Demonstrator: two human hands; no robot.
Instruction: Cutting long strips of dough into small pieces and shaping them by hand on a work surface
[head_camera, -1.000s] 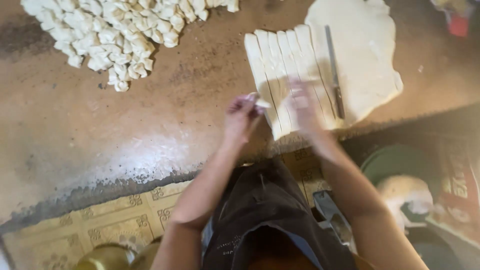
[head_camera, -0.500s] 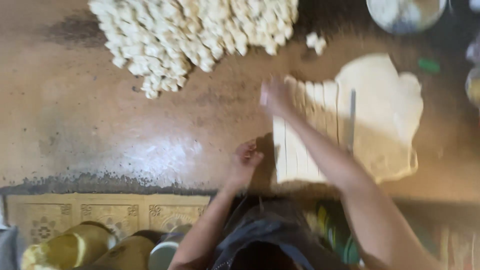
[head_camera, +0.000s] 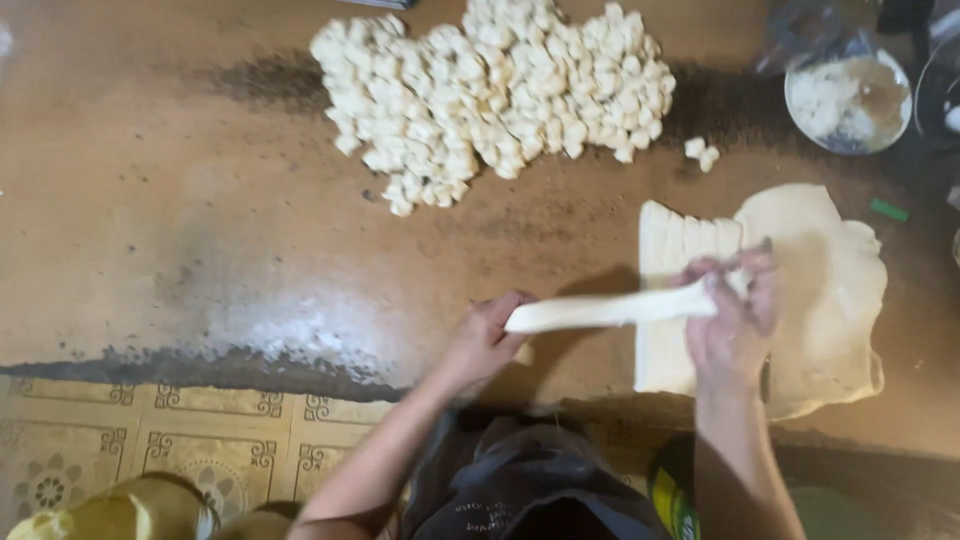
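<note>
Dough strip (head_camera: 610, 309) stretched level at centre frame, pinched by left hand (head_camera: 487, 340) and right hand (head_camera: 735, 315); cutting step likely, needing steady tension above counter (head_camera: 200, 230).

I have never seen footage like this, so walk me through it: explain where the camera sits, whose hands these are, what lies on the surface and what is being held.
The camera is worn on a person's head and looks straight down, so the two bare arms reaching up from the bottom edge are that person's own. There is no machine here. The left hand and the right hand each pinch one end of a long pale dough strip, held stretched between them above the brown work surface. Beneath the right hand lies a flat dough sheet, its left part cut into more strips. Farther off sits a big pile of small dough pieces, and a round bowl of something white stands at the upper right.
</note>
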